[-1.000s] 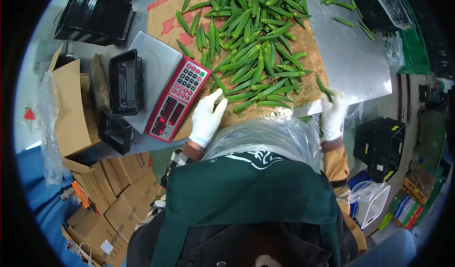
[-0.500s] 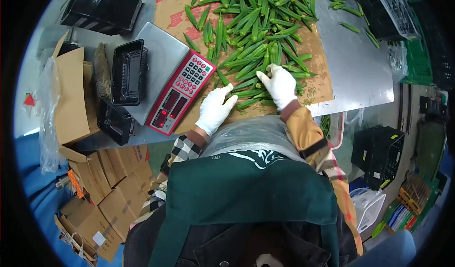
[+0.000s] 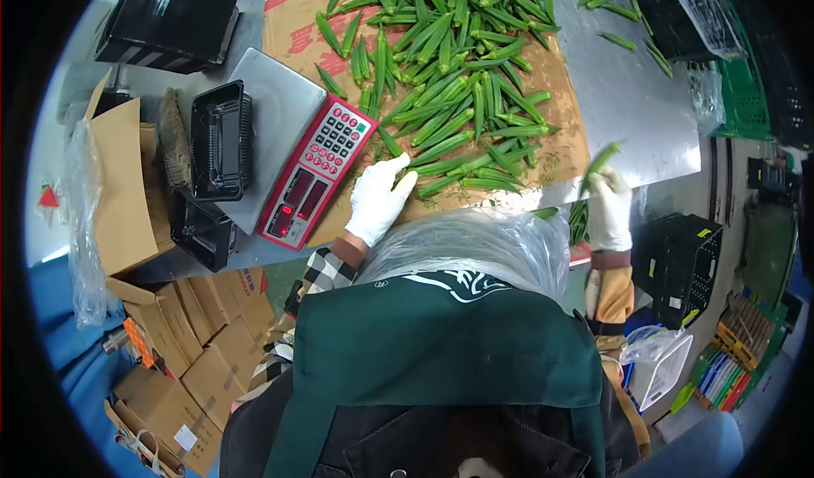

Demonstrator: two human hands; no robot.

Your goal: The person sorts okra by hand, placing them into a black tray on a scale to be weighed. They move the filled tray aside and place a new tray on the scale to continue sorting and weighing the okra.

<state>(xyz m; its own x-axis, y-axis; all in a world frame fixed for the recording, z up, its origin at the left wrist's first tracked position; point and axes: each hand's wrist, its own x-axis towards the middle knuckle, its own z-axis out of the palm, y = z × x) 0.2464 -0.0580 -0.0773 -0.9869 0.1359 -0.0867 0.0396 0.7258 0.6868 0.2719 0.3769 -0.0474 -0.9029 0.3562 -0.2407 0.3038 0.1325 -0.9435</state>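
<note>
My right hand (image 3: 611, 212), in a white glove, pinches a single okra pod (image 3: 603, 162) at the right, by the front edge of the metal table. Below it, partly covered by the hand, more okra lies in a basket (image 3: 579, 257). My left hand (image 3: 377, 200), gloved in white too, rests at the near left edge of the okra heap (image 3: 449, 96). Its thumb and fingers are apart, with nothing visible between them. The heap spreads over a flattened cardboard sheet (image 3: 555, 151).
Left of the heap stands a red digital scale (image 3: 314, 168) bearing a black plastic tray (image 3: 220, 139). A second black tray (image 3: 202, 230) sits beside it. An open cardboard box (image 3: 123, 185) is further left. Loose pods lie on the metal table (image 3: 644, 130). Black crates (image 3: 676, 266) stand at the right.
My right hand has moved from the heap to the right, past the cardboard, carrying an okra pod. The left hand has barely moved. The view has shifted slightly.
</note>
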